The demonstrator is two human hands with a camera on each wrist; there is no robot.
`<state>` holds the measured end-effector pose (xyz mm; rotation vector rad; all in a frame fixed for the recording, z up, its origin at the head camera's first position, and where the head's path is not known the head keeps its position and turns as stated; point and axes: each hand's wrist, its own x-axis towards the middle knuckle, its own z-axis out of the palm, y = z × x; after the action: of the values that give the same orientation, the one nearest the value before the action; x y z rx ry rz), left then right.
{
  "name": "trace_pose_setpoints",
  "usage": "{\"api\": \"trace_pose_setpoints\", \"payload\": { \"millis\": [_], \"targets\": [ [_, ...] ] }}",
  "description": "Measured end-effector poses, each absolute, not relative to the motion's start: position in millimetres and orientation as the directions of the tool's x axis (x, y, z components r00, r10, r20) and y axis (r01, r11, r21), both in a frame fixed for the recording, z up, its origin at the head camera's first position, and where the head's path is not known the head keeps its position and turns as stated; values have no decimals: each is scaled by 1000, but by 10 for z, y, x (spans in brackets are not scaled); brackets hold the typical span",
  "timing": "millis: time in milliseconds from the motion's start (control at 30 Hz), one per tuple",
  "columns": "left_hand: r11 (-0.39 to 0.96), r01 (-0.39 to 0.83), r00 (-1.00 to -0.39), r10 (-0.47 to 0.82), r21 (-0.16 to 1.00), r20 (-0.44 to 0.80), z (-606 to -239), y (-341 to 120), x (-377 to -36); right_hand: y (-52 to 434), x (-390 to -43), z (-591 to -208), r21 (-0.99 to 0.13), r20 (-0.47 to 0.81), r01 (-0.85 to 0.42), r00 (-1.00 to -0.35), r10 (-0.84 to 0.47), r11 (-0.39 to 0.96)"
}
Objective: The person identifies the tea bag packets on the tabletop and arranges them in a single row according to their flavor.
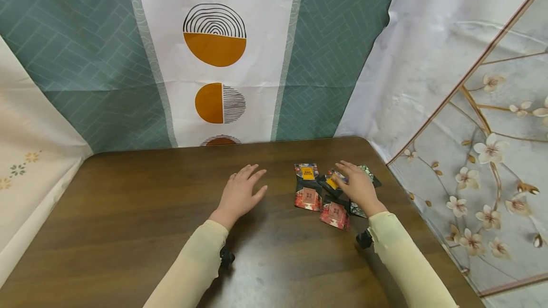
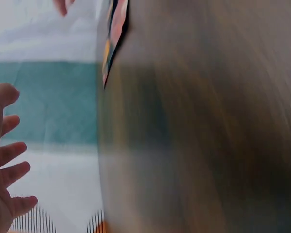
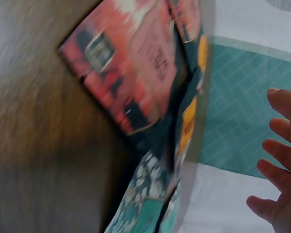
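Several small packets (image 1: 325,194) lie clustered on the bench (image 1: 128,213) under my right hand (image 1: 357,185), its grip released, fingers spread. My left hand (image 1: 239,194) rests flat beside them, grip released.

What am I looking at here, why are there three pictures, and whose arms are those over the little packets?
No machine here: a person works with two bare hands. The big picture comes from a camera on the person's head, looking down at a brown wooden table. The two blurry pictures come from cameras strapped to each wrist. The left hand lies flat on bare wood with straight fingers and holds nothing. The right hand rests with open fingers over a small pile of colourful packets, red, orange-labelled and green-patterned. Whether it presses on them I cannot tell. Patterned cloths hang behind the table.
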<state>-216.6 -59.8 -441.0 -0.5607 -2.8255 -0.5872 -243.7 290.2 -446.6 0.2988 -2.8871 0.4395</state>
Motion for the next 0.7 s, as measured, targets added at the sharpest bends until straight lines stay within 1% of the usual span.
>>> {"api": "trace_pose_setpoints", "payload": {
  "millis": [133, 333, 500, 700],
  "targets": [
    [822, 457, -888, 398, 341, 230, -4421, -318, -2195, 2932, -2464, -4483, -251, 180, -230, -966, -188, 940],
    [798, 507, -862, 477, 326, 174, -4464, 49, -2181, 2944, -2487, -4508, -267, 114, -217, -975, -193, 939],
    [799, 519, -854, 502, 304, 138, -4526, 265, -2131, 2936, -2504, -4536, -255, 72, -239, -971, -228, 937],
    [791, 512, -854, 512, 334, 97, -4635, 455, -2078, 2948, -2498, -4575, -253, 53, -263, -965, -258, 931]
  ]
}}
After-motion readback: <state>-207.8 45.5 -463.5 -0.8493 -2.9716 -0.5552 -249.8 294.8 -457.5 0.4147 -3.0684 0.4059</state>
